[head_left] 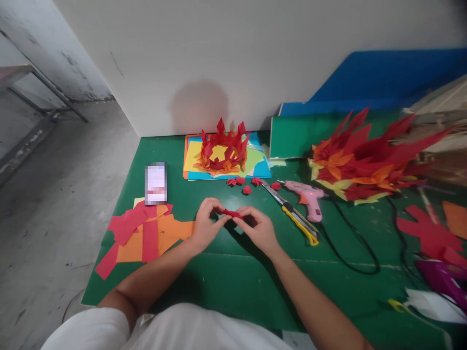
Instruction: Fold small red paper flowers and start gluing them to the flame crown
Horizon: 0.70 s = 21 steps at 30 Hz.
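Note:
Between both hands is a small folded strip of red paper (232, 213), held just above the green table. My left hand (208, 221) pinches its left end between thumb and fingers. At the right end, my right hand (257, 227) pinches it the same way. Beyond my hands lie several small folded red paper pieces (247, 190). A red and orange paper crown (222, 158) sits farther back on a stack of coloured sheets (192, 160). Left of my left hand, loose red and orange paper strips (140, 238) lie in a pile.
A yellow box cutter (299, 223) and a pink glue gun (310, 197) with a black cord lie to the right. Behind them stands a large flame-like paper piece (365, 160). A phone (156, 183) lies at left. More red paper (426, 231) is at far right.

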Tool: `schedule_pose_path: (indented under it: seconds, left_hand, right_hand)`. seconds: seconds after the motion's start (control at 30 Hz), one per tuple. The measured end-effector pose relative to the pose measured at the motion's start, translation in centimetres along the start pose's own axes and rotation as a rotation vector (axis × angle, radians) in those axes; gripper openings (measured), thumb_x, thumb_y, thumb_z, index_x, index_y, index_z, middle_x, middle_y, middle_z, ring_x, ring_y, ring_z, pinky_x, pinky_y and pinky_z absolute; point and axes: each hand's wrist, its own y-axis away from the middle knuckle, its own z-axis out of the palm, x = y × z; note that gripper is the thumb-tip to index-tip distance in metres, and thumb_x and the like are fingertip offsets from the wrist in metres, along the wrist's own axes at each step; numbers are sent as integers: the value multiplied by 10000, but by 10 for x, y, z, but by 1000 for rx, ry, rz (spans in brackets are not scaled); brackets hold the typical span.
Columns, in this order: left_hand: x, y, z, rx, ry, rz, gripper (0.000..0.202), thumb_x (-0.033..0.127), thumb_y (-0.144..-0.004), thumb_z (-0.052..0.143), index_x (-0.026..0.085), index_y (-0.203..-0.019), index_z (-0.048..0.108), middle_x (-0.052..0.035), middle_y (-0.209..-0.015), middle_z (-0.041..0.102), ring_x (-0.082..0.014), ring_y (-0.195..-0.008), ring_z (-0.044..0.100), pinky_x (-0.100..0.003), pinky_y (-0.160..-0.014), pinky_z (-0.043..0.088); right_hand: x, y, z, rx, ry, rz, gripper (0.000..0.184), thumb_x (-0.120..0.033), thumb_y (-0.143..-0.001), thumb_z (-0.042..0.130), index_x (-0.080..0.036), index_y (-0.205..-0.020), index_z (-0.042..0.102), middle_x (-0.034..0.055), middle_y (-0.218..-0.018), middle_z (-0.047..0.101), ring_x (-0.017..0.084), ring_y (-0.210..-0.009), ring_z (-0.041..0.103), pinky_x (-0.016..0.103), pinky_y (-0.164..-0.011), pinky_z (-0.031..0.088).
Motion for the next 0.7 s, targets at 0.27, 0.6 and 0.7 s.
schedule_pose_path:
  seconds: [0.27,0.6,0.7]
  left_hand:
    - [-3,2,1,57,-53,89,171,246,-719,693,189,-786,547,-16,-831,525,-142,-782,527,-268,-692,446]
    - [-4,0,2,28,-21,22,171,231,-714,689,187,-792,544,-6,-822,531,-122,-729,529,-260,-672,466]
    - [-5,1,2,33,-5,-16,186,229,-705,692,183,-781,529,2,-796,518,-118,-710,520,-255,-660,460]
  right_hand:
    - [-3,1,3,39,20,8,198,-371,-742,673,-198,-720,578,31,-764,628,158,-694,597,294,-653,518]
    - [-1,3,4,53,68,-16,164,-335,-751,665,-196,-727,580,26,-764,631,150,-691,602,276,-651,513]
    - [-2,3,5,62,69,-22,160,-330,-752,663,-195,-727,580,28,-766,635,149,-689,604,276,-650,516]
